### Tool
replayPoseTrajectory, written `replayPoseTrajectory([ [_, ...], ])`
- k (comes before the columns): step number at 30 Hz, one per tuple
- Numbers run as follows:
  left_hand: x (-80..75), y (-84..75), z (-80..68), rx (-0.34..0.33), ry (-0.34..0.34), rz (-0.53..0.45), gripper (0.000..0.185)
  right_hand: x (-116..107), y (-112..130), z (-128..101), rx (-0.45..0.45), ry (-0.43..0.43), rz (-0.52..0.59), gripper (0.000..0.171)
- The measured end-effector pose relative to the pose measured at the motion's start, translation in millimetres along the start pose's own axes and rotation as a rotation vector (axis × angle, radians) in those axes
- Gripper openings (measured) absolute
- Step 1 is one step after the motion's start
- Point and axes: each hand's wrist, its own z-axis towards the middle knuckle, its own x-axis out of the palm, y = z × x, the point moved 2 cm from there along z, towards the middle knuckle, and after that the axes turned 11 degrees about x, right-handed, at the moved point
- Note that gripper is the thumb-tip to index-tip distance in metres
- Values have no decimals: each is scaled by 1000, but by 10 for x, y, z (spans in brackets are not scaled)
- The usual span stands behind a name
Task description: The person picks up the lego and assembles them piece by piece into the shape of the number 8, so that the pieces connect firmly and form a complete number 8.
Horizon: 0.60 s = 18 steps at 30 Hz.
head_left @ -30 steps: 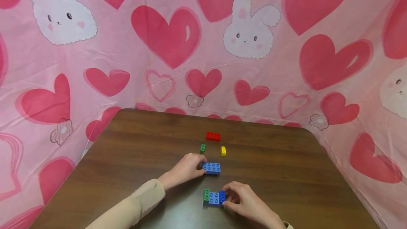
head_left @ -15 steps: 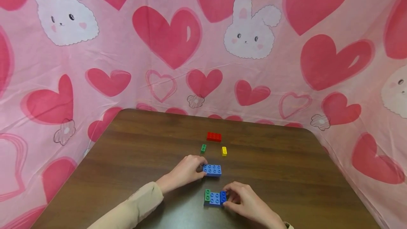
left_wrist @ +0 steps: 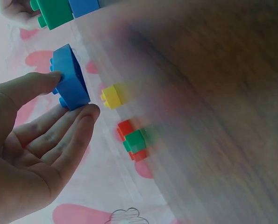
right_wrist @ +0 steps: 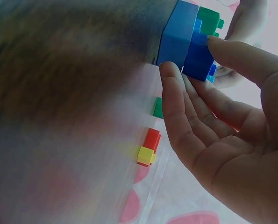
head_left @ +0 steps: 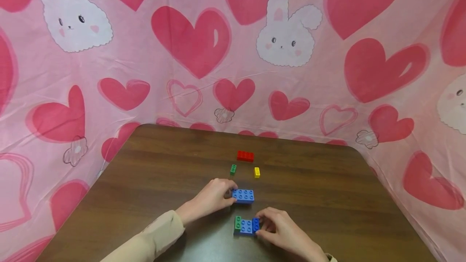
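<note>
Head view: the blue brick lies flat on the wooden table, studs up, its near-left end pinched between thumb and fingertips of the left hand. Just nearer the person than the blue brick, apart from it, sits the joined block, a green piece at its left end and blue pieces to the right; the right hand grips its right end with curled fingers. Count beyond the blue brick: one green small brick, one yellow small brick, one red brick farthest off, all loose and untouched. Left forearm in a tan sleeve comes in from the near-left edge, wrist low on the table; right hand enters from the near edge, knuckles up. A pink cloth with hearts and rabbits hangs behind the table. Left wrist view: the blue brick sits between thumb above and fingertips below, fingers only lightly bent, palm open toward the camera. Beside it one yellow, one green and one red piece, blurred. Right wrist view: the joined block is held by thumb over its top and fingertips on its side; palm faces the camera, fingers curved round the block.
</note>
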Motion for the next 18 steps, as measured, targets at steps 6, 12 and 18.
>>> replayPoseTrajectory([
  [6,-25,-44,-23,-3,4,-5,31,0,9,-9,2,-3,-7,32],
  [12,-50,-112,-36,-13,13,-32,32,-9,16,-12,29,8,2,32],
  [18,-72,-178,-53,-3,13,-46,31,-11,23,-13,38,13,5,32],
])
